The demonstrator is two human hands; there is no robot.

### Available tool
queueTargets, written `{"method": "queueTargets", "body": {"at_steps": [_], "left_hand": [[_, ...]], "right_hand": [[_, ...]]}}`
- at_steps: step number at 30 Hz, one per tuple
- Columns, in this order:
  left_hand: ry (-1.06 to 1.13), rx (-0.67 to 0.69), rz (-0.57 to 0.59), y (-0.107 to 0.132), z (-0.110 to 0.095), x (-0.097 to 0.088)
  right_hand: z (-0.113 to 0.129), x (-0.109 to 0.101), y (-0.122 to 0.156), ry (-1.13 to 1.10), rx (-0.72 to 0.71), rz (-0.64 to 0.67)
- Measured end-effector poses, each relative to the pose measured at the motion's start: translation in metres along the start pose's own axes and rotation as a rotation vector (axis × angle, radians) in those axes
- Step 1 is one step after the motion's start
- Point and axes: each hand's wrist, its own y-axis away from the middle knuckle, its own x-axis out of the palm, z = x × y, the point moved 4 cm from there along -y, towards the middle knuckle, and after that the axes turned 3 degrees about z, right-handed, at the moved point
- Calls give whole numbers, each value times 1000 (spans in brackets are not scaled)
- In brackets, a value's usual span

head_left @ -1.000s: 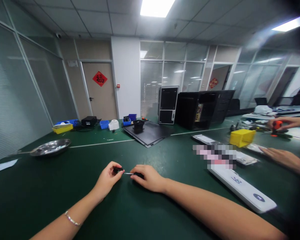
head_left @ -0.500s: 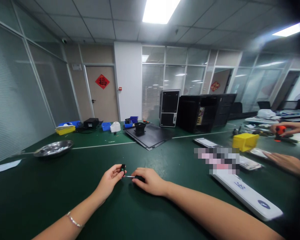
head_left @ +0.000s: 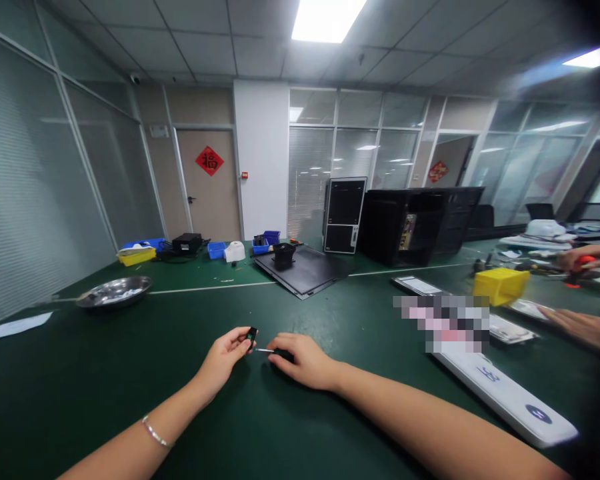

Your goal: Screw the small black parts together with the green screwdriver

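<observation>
My left hand (head_left: 223, 358) pinches a tiny black part (head_left: 252, 337) upright between thumb and fingertips, while my right hand (head_left: 306, 362) closes on a black-handled small screwdriver (head_left: 284, 356), its thin steel shaft pointing left, just short of the part. The hands sit close but apart, over the counter (head_left: 105, 393). The part looks light, stiff and easy to drop, so I'd hold it by its edges. Right of my right hand lies a white strip (head_left: 505, 398); beyond it, a yellow bin (head_left: 501, 287) and a co-worker's hand (head_left: 577, 257) on an orange tool (head_left: 575, 275). Left, further off, sits a steel dish (head_left: 114, 292); black PC cases (head_left: 345, 215) stand farthest.
</observation>
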Motion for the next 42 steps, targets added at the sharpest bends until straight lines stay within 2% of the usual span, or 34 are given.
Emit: {"method": "queueTargets", "body": {"at_steps": [10, 14, 22, 27, 34, 42], "left_hand": [[18, 1, -5, 2, -2, -1], [-45, 29, -37, 3, -6, 1], [-159, 47, 16, 8, -16, 6], [-113, 51, 97, 8, -12, 8], [-211, 178, 60, 3, -9, 5], [-242, 179, 70, 5, -10, 7]], "right_hand": [[7, -7, 3, -68, -1, -57], [4, -7, 3, -117, -16, -92], [-1, -5, 2, -112, 42, -81], [-1, -5, 2, -96, 48, -74], [0, -5, 1, -103, 42, -57], [1, -6, 2, -98, 41, -52]]}}
